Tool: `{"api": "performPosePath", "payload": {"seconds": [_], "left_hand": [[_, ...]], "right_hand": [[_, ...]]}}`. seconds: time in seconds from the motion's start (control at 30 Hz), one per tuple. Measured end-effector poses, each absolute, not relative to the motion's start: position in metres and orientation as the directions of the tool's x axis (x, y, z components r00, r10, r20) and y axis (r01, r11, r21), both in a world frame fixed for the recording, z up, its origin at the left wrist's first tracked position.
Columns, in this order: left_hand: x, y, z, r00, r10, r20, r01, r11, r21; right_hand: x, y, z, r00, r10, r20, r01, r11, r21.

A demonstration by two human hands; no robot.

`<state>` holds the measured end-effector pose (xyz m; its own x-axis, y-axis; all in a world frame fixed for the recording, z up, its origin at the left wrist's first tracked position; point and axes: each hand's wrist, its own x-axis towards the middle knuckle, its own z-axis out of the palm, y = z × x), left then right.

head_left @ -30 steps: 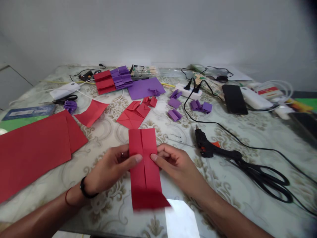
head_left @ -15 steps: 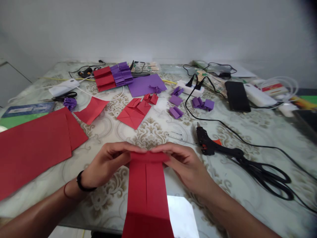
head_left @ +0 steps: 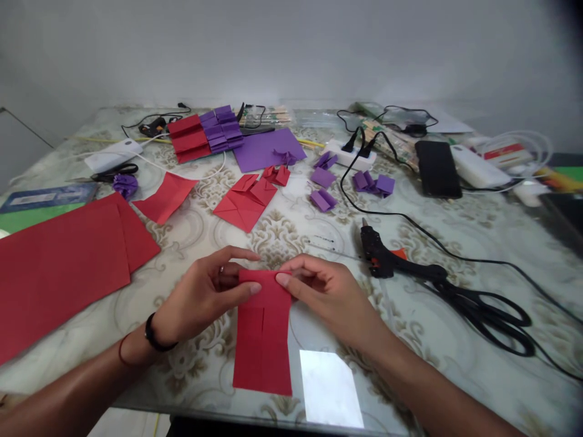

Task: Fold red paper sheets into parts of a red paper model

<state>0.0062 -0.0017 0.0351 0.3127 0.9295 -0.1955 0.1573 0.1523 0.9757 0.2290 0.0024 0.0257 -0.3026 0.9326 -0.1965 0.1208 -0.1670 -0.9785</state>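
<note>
A strip of red paper (head_left: pixel 263 358) stands between my hands, its top folded over and a short slit-like line running down its middle. My left hand (head_left: pixel 204 294) has its thumb on the front of the folded top, with other fingers behind the paper and the index finger stretched out above. At the top right corner my right hand (head_left: pixel 325 291) pinches the fold between thumb and fingers. Its fingertips behind the paper are hidden.
Large red sheets (head_left: pixel 64 267) lie at left. Folded red paper (head_left: pixel 246 203) and purple pieces (head_left: pixel 323 177) are beyond my hands. At right are a glue gun (head_left: pixel 376 249), black-handled scissors (head_left: pixel 487 315), a phone (head_left: pixel 438 170) and a cable-fed power strip (head_left: pixel 350 158).
The top of the red paper has been folded down towards me, and the strip looks shorter, its lower edge now in view. My left index finger has lifted off the top edge.
</note>
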Motion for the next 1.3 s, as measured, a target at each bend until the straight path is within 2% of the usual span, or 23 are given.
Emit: {"api": "performPosePath", "payload": {"seconds": [0.1,0.33,0.5,0.73,0.87,1.1,1.2,1.3], "left_hand": [[0.008,-0.001,0.033,0.334,0.909,-0.251,0.238,0.176,0.955],[0.012,-0.008,0.03,0.386,0.896,-0.219,0.293,0.106,0.95],[0.009,-0.01,0.042,0.434,0.885,-0.166,0.4,-0.024,0.916],[-0.007,0.003,0.047,0.346,0.936,-0.071,0.482,-0.112,0.869],[-0.004,0.004,0.046,0.358,0.93,-0.077,0.489,-0.117,0.865],[0.01,-0.005,0.038,0.39,0.907,-0.159,0.416,-0.02,0.909],[0.009,-0.007,0.035,0.384,0.915,-0.123,0.392,-0.041,0.919],[0.007,-0.005,0.036,0.302,0.951,-0.07,0.374,-0.051,0.926]], "right_hand": [[0.227,0.0,0.027,-0.313,0.933,-0.179,0.159,-0.134,-0.978],[0.22,-0.004,0.026,-0.368,0.923,-0.115,0.14,-0.067,-0.988],[0.222,-0.003,0.031,-0.419,0.898,-0.133,0.147,-0.077,-0.986],[0.25,0.016,0.036,-0.384,0.91,-0.153,0.253,-0.056,-0.966],[0.251,0.017,0.036,-0.372,0.923,-0.095,0.239,-0.003,-0.971],[0.228,0.002,0.03,-0.431,0.892,-0.138,0.247,-0.03,-0.969],[0.226,0.002,0.029,-0.428,0.892,-0.145,0.225,-0.05,-0.973],[0.228,0.003,0.03,-0.414,0.892,-0.181,0.177,-0.116,-0.977]]}}
